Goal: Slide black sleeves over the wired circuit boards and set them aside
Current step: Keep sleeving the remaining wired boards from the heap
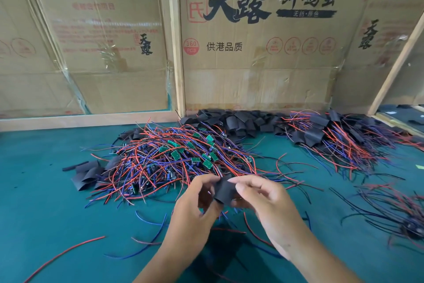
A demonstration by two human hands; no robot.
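Green table (46,191), cardboard wall (252,76) behind | left hand (197,204) and right hand (263,202) both pinch black sleeve (225,192) near front edge, before board pile (183,156) | advice: keep sleeve mouth open, feed board straight.

Bare hands (229,200), bare forearms, no sleeves visible.

Green table (46,191) — wired boards (183,154), black sleeves (241,122).
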